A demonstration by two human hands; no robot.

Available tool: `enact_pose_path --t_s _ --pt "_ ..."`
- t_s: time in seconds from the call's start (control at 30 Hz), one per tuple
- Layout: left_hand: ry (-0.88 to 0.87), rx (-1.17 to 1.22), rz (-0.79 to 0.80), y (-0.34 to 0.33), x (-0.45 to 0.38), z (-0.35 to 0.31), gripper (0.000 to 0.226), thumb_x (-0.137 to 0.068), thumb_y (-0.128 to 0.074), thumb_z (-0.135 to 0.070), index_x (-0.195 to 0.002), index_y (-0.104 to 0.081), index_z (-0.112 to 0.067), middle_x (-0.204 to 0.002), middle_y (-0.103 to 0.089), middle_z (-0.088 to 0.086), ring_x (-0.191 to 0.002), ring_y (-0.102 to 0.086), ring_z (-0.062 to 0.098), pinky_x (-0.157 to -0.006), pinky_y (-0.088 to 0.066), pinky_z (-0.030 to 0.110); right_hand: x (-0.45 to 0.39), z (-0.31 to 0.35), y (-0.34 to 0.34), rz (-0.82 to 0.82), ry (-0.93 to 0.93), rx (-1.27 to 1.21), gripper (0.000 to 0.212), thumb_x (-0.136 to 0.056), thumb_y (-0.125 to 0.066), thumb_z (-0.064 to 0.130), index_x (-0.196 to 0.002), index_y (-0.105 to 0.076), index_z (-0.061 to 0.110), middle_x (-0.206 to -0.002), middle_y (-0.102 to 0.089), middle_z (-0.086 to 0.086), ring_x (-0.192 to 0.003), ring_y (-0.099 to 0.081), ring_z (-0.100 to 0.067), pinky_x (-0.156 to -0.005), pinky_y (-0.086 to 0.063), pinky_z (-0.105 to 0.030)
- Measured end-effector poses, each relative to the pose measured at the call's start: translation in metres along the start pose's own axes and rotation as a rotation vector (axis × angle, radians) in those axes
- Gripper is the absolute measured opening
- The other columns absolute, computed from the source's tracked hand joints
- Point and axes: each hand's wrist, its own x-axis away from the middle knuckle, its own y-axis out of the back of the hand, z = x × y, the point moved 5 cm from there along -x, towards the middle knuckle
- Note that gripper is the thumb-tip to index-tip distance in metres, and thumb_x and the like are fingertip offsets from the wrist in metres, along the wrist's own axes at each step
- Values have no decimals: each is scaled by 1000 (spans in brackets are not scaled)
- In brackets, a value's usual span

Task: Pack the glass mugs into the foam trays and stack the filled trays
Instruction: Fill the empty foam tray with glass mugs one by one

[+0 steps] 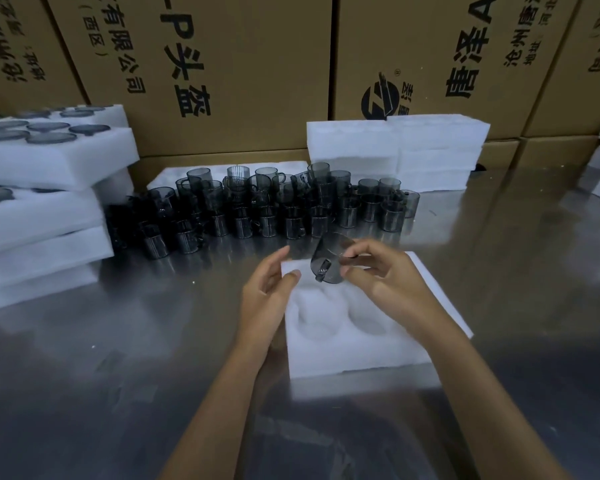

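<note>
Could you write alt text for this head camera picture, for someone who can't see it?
A person's right hand holds a smoky grey glass mug tilted over an empty white foam tray on a shiny metal table; the left hand is open beside it. More mugs stand behind.

The right hand (378,271) pinches a tilted mug (326,263) above the far end of an empty tray (354,351) mid-desk (118,358); the left hand (267,289), fingers straight, touches the tray's far left corner.
</note>
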Motion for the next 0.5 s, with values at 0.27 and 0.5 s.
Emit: enact_pose_path --t_s 0.27,0.5 --pt "-172 -226 244 -15 8 -27 60 -93 -66 -11 -141 -49 -42 -147 -45 -23 -142 -27 -6 -119 -27 31 4 5 -4 151 98 52 32 -94 -63 6 -113 -60 32 -118 -63 26 -119 -56 4 -100 -42 -30" --pt "-270 -321 118 -9 9 -32 65 -80 -81 -19 -134 -53 -43 -122 -57 -23 -118 -50 -5 -100 -37 9 4 -4 -11 148 76 185 52 -103 -50 17 -146 -38 44 -139 -57 18 -127 -50 5 -104 -41 -21"
